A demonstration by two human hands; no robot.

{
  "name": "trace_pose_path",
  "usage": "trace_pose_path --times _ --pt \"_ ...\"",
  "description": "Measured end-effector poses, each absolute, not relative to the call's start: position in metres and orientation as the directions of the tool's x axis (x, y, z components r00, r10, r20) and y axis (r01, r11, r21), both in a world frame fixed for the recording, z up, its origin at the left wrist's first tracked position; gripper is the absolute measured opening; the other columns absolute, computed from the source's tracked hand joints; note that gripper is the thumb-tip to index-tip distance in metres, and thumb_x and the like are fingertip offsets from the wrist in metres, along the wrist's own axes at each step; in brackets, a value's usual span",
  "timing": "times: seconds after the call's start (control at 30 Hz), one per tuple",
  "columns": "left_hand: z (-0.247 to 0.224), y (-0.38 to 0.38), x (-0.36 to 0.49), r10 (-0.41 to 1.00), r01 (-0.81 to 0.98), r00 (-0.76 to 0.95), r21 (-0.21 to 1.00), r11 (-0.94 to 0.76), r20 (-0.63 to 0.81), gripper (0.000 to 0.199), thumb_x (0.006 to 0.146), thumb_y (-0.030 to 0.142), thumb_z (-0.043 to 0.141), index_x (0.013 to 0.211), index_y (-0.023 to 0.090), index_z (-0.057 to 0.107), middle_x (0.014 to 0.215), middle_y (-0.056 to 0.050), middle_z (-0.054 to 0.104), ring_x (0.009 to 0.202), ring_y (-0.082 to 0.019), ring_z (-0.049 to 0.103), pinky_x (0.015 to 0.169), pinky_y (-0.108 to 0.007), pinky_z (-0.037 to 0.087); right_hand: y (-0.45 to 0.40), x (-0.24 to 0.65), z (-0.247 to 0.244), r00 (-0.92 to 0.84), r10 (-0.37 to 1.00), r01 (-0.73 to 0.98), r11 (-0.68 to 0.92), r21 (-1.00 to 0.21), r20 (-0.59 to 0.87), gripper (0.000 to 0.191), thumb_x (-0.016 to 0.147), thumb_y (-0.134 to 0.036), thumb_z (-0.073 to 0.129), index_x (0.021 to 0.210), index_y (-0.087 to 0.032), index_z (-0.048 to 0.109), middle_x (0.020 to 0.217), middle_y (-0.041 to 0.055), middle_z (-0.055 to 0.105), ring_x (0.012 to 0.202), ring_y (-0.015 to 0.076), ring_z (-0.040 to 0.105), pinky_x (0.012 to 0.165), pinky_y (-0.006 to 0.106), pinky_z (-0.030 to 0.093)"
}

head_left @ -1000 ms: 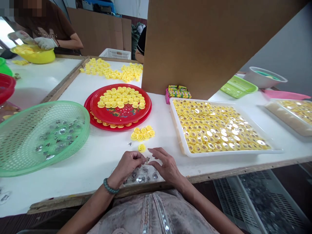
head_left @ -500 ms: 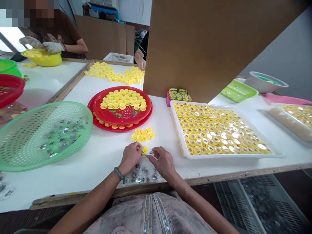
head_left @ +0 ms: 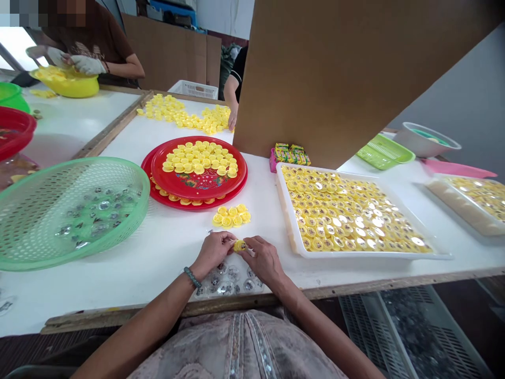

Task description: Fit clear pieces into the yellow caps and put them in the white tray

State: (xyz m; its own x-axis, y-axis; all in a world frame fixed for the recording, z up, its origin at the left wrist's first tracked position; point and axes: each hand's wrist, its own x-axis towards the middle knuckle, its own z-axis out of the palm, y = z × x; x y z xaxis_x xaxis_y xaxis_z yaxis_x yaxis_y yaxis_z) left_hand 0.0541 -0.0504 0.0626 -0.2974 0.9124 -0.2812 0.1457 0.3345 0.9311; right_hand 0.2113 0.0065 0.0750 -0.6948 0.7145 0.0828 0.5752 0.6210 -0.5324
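Note:
A small round yellow plastic piece, with a dark printed mark on its face, is pinched between my two hands. My left hand, wearing a beaded bracelet, grips its left side with thumb and fingertips. Fingers of my right hand are closed on its right side. Beneath my hands, several clear discs with dark prints lie near the table edge. Just beyond my hands sits a small cluster of yellow pieces. Farther back, stacked red trays carry more yellow pieces.
On the right, a white tray is filled with printed yellow pieces. A green mesh basket with clear discs stands left. A brown board rises behind. Across the table are a gloved co-worker and another person's arm.
The clear printed disc from my right fingers now appears against the yellow piece, and my hands have come closer together. The other person's arm at the back shows more.

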Motion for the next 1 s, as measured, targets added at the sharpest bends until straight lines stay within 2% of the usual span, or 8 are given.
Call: trace_pose_path --times 0.1,0.23,0.47,0.67,0.77,0.83,0.9,1.0 --pt "0.062 -0.050 0.059 0.899 0.019 -0.306 0.942 0.334 -0.312 0.017 0.069 0.026 0.058 0.076 0.017 0.070 0.067 -0.004 0.068 0.063 -0.016 0.063 0.061 -0.027 0.049 0.012 0.211 0.079 -0.746 0.664 0.545 0.658 -0.520 0.059 0.019 0.078 -0.024 0.064 0.097 -0.021 0.065 0.085 0.0032 0.063 0.063 0.0123 0.056 0.059 0.022 0.039" --pt "0.064 -0.050 0.061 0.887 -0.091 -0.316 0.941 0.325 -0.337 0.016 0.068 0.027 0.062 0.075 0.016 0.071 0.066 -0.004 0.068 0.063 -0.015 0.063 0.064 -0.028 0.051 0.017 0.208 0.083 -0.788 0.615 0.530 0.706 -0.469 0.036 0.016 0.079 -0.022 0.062 0.094 -0.022 0.066 0.083 0.0036 0.064 0.070 0.0144 0.058 0.063 0.022 0.040" --pt "0.055 -0.049 0.062 0.886 -0.165 -0.308 0.936 0.310 -0.347 0.021 0.061 0.028 0.071 0.076 0.014 0.066 0.067 -0.003 0.067 0.061 -0.013 0.061 0.063 -0.026 0.050 0.022 0.202 0.082 -0.817 0.576 0.519 0.730 -0.445 -0.007 0.014 0.078 -0.015 0.062 0.089 -0.020 0.068 0.080 0.0037 0.065 0.074 0.0155 0.060 0.063 0.022 0.040" --pt "0.050 -0.042 0.059 0.861 -0.206 -0.284 0.904 0.375 -0.422 0.025 0.055 0.028 0.075 0.069 0.014 0.061 0.061 -0.001 0.064 0.055 -0.013 0.060 0.058 -0.027 0.050 0.032 0.191 0.089 -0.845 0.519 0.522 0.754 -0.398 -0.126 0.011 0.079 -0.017 0.062 0.072 -0.018 0.071 0.072 0.0053 0.066 0.066 0.0145 0.060 0.058 0.021 0.038" --pt "0.051 -0.041 0.057 0.855 -0.190 -0.259 0.891 0.411 -0.450 0.028 0.051 0.030 0.078 0.066 0.014 0.060 0.060 -0.001 0.064 0.056 -0.014 0.061 0.058 -0.028 0.050 0.037 0.185 0.097 -0.837 0.518 0.547 0.773 -0.322 -0.177 0.009 0.072 -0.025 0.070 0.070 -0.016 0.072 0.069 0.0083 0.067 0.062 0.0179 0.061 0.052 0.023 0.036" --pt "0.051 -0.041 0.057 0.867 -0.158 -0.243 0.900 0.407 -0.435 0.029 0.051 0.032 0.077 0.066 0.014 0.060 0.061 -0.002 0.065 0.058 -0.016 0.062 0.059 -0.028 0.050 0.037 0.185 0.100 -0.838 0.518 0.544 0.778 -0.315 -0.170 0.014 0.069 -0.030 0.073 0.071 -0.017 0.072 0.067 0.0083 0.067 0.062 0.0197 0.062 0.051 0.024 0.036" --pt "0.052 -0.041 0.057 0.881 -0.113 -0.239 0.913 0.393 -0.409 0.031 0.055 0.035 0.074 0.073 0.014 0.061 0.064 -0.002 0.066 0.061 -0.017 0.063 0.060 -0.028 0.050 0.035 0.189 0.100 -0.852 0.509 0.519 0.786 -0.335 -0.125 0.015 0.069 -0.033 0.073 0.075 -0.019 0.072 0.069 0.0068 0.067 0.064 0.0193 0.062 0.052 0.024 0.037" --pt "0.061 -0.044 0.056 0.879 -0.013 -0.292 0.920 0.391 -0.377 0.044 0.061 0.041 0.069 0.095 0.015 0.059 0.063 -0.001 0.065 0.058 -0.017 0.062 0.059 -0.028 0.049 0.033 0.204 0.103 -0.854 0.520 0.491 0.797 -0.352 -0.013 0.013 0.072 -0.030 0.069 0.078 -0.019 0.070 0.073 0.0046 0.066 0.068 0.0167 0.061 0.058 0.023 0.040"
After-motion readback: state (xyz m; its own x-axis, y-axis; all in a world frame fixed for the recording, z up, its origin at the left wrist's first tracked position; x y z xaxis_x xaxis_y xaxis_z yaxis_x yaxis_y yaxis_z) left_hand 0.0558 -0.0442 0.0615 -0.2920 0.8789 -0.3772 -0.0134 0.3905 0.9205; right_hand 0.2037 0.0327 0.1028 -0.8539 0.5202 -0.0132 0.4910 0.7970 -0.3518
